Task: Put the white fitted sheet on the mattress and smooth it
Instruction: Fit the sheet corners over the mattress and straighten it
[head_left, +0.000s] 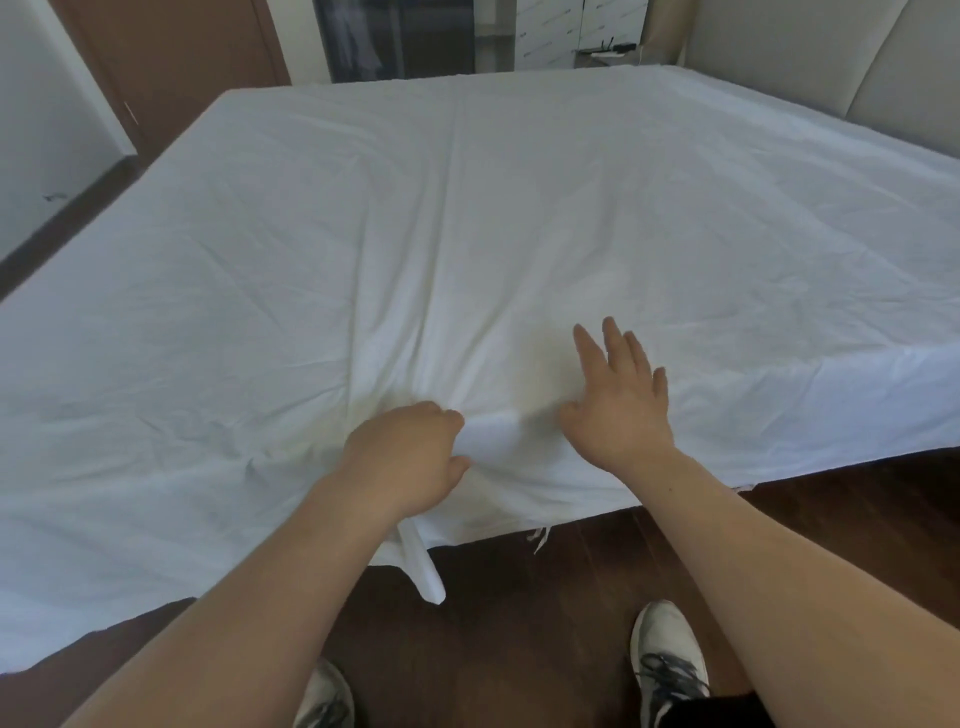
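The left hand (410, 452) grips a bunch of the white sheet (467, 218); the right hand (618, 400) lies flat, fingers wide. Pulling harder may drag new wrinkles.

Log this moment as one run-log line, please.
left hand: grips sheet at near corner | right hand: flat, pressing sheet | wrinkles remain

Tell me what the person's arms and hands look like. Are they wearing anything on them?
No. Both arms are bare right up to the edge of the picture, with no sleeves showing. The left hand and the right hand have no gloves, rings, watch or bracelets that can be seen. There are no cables or markings on them either.
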